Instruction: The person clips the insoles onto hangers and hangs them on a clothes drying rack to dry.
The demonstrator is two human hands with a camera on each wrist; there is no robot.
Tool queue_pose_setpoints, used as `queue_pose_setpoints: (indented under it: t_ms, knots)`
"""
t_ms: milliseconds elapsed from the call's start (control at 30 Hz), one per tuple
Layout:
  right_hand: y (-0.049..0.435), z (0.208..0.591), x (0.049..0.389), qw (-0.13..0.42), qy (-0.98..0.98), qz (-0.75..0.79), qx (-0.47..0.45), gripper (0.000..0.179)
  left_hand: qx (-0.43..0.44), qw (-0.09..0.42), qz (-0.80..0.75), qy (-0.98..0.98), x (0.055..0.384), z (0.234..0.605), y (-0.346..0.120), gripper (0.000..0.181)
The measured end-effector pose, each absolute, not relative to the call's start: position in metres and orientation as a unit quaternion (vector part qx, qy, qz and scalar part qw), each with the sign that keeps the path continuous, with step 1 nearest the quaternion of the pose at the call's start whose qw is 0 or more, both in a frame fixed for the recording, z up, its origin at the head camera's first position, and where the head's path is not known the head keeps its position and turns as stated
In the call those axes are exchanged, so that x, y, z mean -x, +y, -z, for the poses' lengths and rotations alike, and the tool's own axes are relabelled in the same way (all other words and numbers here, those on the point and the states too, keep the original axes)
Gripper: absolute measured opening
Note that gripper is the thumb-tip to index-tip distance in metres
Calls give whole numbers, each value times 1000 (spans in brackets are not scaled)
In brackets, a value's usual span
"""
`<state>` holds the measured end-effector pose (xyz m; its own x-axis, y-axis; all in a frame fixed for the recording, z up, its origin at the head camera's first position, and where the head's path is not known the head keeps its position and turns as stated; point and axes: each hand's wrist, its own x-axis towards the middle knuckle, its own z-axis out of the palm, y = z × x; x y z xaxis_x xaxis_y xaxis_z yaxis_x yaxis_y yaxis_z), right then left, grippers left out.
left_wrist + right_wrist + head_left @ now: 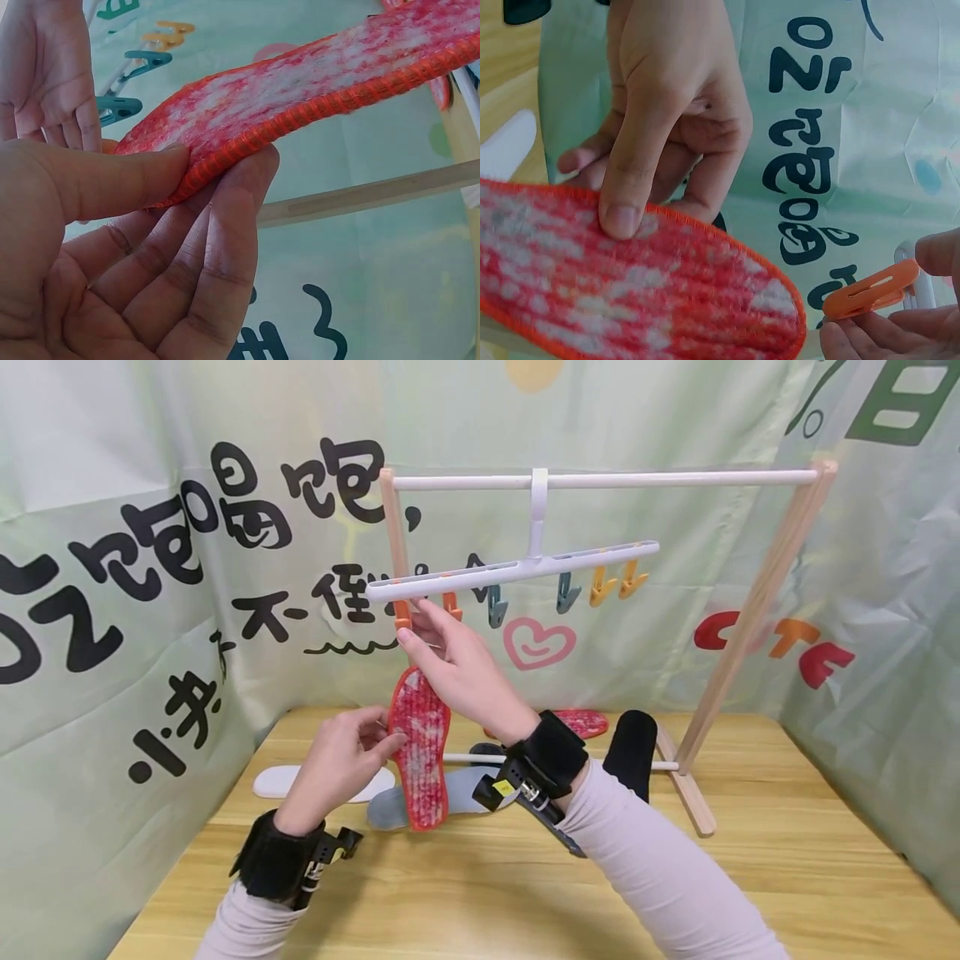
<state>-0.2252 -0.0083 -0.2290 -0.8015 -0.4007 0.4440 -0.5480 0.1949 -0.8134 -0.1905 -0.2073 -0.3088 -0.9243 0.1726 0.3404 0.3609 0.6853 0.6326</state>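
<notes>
My left hand pinches the side edge of a red-and-white insole with orange-red trim, thumb on its face and fingers behind. The insole hangs upright, its top end below an orange clip at the left end of a white hanger. My right hand is raised at that clip. In the right wrist view, its thumb and fingers pinch the clip, and the insole's rounded end lies close beside the clip's tip, apart from it.
The hanger hooks over a white bar on a wooden stand. More clips hang along it: orange, teal and yellow. On the table lie a white insole, a grey insole, a black insole and another red one.
</notes>
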Motion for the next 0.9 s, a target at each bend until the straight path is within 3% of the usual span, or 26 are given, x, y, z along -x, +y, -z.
queue_pose_setpoints:
  t_ms: [900]
  knots:
    - [-18, 225, 231, 142, -746, -566, -321, 40, 142, 140, 374, -906, 188, 305, -210, 6]
